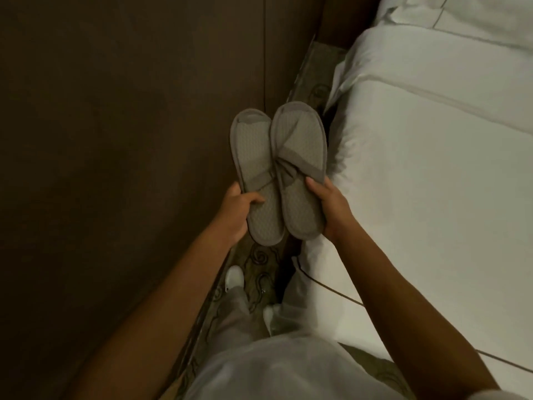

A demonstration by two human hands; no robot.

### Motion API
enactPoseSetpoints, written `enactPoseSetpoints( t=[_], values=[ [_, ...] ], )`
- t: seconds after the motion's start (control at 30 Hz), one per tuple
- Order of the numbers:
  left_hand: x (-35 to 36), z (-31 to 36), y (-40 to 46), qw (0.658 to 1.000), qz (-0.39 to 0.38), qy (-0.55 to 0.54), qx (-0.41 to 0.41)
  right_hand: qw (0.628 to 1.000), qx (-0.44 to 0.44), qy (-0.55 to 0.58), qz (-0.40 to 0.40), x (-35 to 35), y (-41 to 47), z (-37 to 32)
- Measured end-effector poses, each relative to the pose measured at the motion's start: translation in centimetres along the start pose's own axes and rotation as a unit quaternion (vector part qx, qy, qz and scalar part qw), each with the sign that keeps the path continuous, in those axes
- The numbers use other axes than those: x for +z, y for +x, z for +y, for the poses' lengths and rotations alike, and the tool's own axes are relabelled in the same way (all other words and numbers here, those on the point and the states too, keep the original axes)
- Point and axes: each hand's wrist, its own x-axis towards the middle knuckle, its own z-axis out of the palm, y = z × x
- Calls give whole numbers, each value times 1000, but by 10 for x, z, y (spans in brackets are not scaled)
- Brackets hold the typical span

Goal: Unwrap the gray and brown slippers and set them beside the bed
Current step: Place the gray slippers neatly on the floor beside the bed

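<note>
Two gray slippers hang side by side in the air, toes pointing away from me, over the narrow strip of floor next to the bed (432,174). My left hand (236,209) grips the heel half of the left slipper (253,157), thumb on its insole. My right hand (328,206) holds the right slipper (300,145) along its outer edge. The right slipper overlaps the left one slightly. No wrapping shows on either of them.
A dark brown wall panel (129,140) fills the left side. Patterned carpet (259,272) runs in a tight gap between wall and white bed. My feet in white shoes (234,278) stand in that gap. Pillows (467,15) lie at the top right.
</note>
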Motion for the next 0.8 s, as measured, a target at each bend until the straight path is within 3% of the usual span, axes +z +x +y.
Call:
enactPoseSetpoints(
  t=[0.17,0.43,0.6,0.8],
  values=[
    [14,24,80,999,-7,42,-22,997,-8,-6,81,-5,58,-22],
    [37,31,181,996,14,48,-77,990,-5,-50,134,-15,168,-48],
    [56,10,269,989,51,57,-127,970,46,-175,160,-40,275,-49],
    [69,-59,403,974,118,-4,-193,928,51,-347,124,-82,429,-30]
  ],
)
